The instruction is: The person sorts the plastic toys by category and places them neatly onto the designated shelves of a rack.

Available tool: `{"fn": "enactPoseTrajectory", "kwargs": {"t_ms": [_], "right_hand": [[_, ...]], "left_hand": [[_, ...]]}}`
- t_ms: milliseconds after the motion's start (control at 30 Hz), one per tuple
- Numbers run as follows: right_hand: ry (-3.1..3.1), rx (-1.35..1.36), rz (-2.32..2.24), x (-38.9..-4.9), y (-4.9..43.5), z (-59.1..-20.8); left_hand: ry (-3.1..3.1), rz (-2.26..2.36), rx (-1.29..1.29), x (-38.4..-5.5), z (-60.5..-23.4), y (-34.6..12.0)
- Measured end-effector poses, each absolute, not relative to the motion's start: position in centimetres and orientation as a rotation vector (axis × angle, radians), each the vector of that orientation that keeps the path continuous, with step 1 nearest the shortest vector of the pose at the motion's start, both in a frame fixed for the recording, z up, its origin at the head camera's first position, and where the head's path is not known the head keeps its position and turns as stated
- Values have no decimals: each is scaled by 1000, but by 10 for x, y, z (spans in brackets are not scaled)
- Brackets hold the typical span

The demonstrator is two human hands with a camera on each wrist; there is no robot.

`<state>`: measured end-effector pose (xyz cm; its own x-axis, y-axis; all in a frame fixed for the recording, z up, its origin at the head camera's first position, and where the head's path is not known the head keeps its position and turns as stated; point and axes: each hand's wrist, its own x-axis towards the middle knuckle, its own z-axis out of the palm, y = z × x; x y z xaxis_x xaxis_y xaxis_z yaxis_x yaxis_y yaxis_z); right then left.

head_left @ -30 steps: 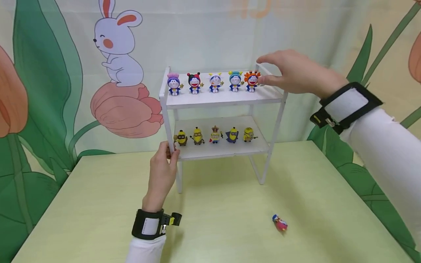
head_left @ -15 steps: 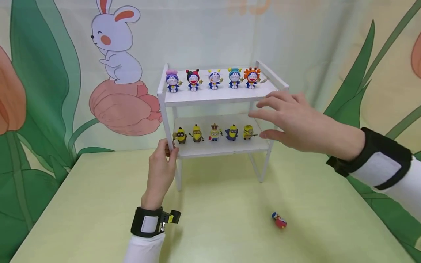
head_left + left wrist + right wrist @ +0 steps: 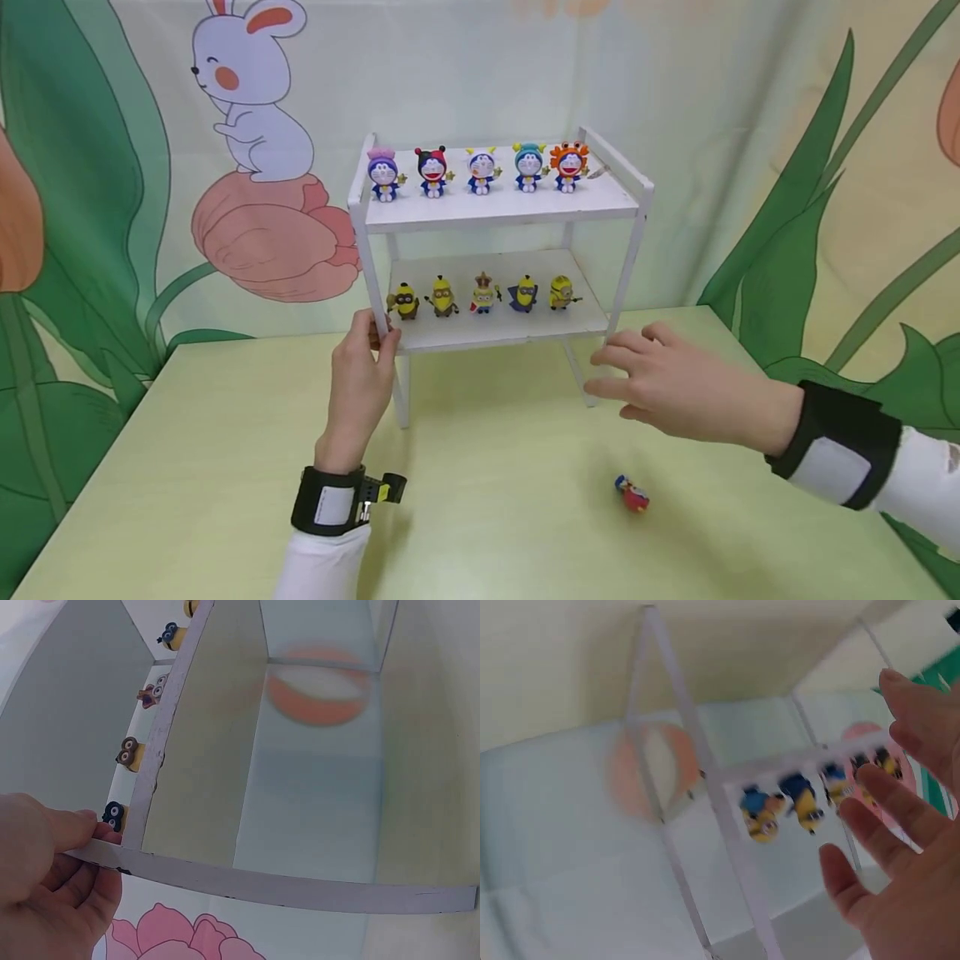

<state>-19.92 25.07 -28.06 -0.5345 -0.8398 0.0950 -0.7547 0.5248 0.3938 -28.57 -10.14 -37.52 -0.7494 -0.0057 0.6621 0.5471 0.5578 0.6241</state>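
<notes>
A white two-tier shelf rack [image 3: 495,218] stands on the table. My left hand [image 3: 358,383] grips its left front post at the height of the lower board; the left wrist view shows thumb and fingers around that post [image 3: 300,889]. With fingers spread and holding nothing, my right hand [image 3: 686,390] hovers near the rack's right front leg. Below it, a small red and blue figurine [image 3: 632,495] lies on its side on the table. Blue cat figurines in varied hats, such as the orange crab one [image 3: 570,168], line the upper board. Yellow Minion figurines [image 3: 483,295] line the lower board.
The pale green tabletop [image 3: 225,467] extends around the rack's legs. Close behind hangs a printed cloth backdrop [image 3: 697,108] with a rabbit, tulips and leaves. Low rails [image 3: 618,162] border the upper board's two ends.
My right hand has come away from the crab-hat figurine and dropped down in front of the rack's right side. My left hand keeps its grip on the post. The head view has shifted slightly.
</notes>
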Motion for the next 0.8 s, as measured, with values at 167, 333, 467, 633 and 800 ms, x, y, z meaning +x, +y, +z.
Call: {"fn": "enactPoseTrajectory", "kwargs": {"t_ms": [167, 333, 467, 633, 800], "right_hand": [[-2340, 1467, -671, -196, 261, -308], [-2287, 1553, -724, -193, 269, -333], [-2222, 1604, -758, -191, 274, -353], [-2170, 1661, -746, -189, 280, -378], [-2103, 1674, -754, -188, 284, -396]], "left_hand": [[-2179, -1166, -425, -285, -375, -103], [-2173, -1168, -432, -285, -375, -103], [-2182, -1170, -426, -285, -374, -104], [-2198, -1175, -417, -285, -374, -104], [-2196, -1170, -415, -285, -374, -104]]}}
